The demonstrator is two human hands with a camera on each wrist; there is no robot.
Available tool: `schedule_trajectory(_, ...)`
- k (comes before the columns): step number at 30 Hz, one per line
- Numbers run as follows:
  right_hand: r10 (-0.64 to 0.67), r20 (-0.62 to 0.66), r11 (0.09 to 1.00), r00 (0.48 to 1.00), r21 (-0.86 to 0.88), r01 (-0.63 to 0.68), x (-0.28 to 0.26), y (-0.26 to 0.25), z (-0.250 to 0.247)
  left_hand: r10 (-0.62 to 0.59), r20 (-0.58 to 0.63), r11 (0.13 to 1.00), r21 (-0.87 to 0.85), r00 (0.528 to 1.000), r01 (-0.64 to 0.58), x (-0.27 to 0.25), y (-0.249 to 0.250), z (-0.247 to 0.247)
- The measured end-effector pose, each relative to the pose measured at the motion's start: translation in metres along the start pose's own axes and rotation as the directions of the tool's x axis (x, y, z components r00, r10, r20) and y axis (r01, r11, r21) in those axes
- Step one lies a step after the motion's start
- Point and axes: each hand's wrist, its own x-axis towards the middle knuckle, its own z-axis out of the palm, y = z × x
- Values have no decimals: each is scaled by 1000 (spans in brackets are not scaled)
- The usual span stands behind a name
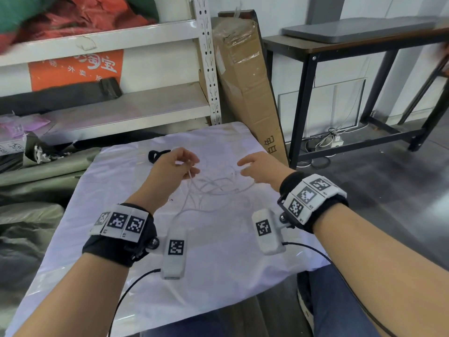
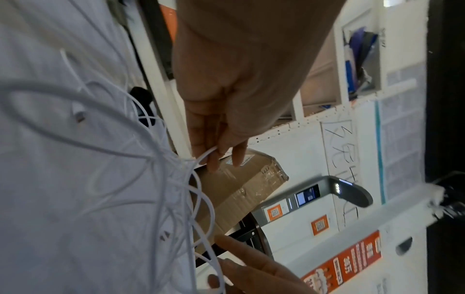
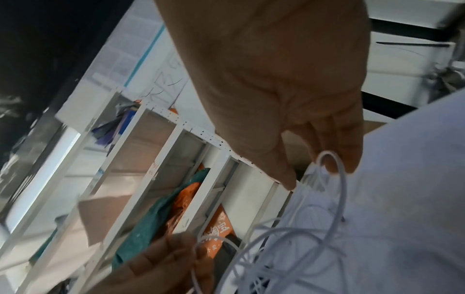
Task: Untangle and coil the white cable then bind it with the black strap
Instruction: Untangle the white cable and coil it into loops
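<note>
Two hands work the cable, tangled mid-counter: strap lies beyond your left hand, whose grip pinches one strand; your right hand hooks a loop. Pulling apart may tighten the knot.

**Two bare hands raised, fingers pinching**

Both forearms reach forward, each wrist wrapped in a black band with patterned markers. The left hand is lifted, its fingers curled and pinching a white cable. The right hand hovers opposite, its fingers hooked through a cable loop.
</note>
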Motion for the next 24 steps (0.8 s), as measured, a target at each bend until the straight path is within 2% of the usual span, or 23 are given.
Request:
schedule_trajectory(1,-25,-37,995,999,-102,21,2,1,-1,31,-17,999,18,999,-31,1,2,-1)
schedule_trajectory(3,-74,-115,983,991,-176,53,6,-2,-2,78,-33,997,30,996,-77,3,7,-2)
schedule_trajectory(5,-173,-132,980,976,-117,158,7,-9,-2,89,-45,996,-24,995,-90,6,14,-3)
schedule_trajectory(7,-260,-72,965,963,-7,260,3,-22,1,67,-42,991,-113,997,-72,8,22,-2)
schedule_trajectory(10,-371,-42,927,928,36,372,4,-38,9,71,-25,984,-165,997,-75,10,34,-1)
schedule_trajectory(14,-398,-23,915,917,68,399,10,-48,14,159,88,981,-128,983,-147,9,48,-1)
schedule_trajectory(17,-324,-100,944,941,34,328,15,-46,9,225,150,974,-4,963,-227,9,51,-8)
schedule_trajectory(19,-254,-189,961,948,57,269,18,-40,5,236,178,936,223,955,-273,12,48,-14)
schedule_trajectory(20,-225,-214,965,951,85,247,20,-37,3,238,190,887,357,953,-293,14,45,-17)
schedule_trajectory(22,-168,-237,969,957,137,205,20,-34,3,222,181,793,538,958,-286,19,39,-20)
schedule_trajectory(24,-151,-272,975,951,119,189,23,-31,3,188,131,770,595,973,-229,27,30,-25)
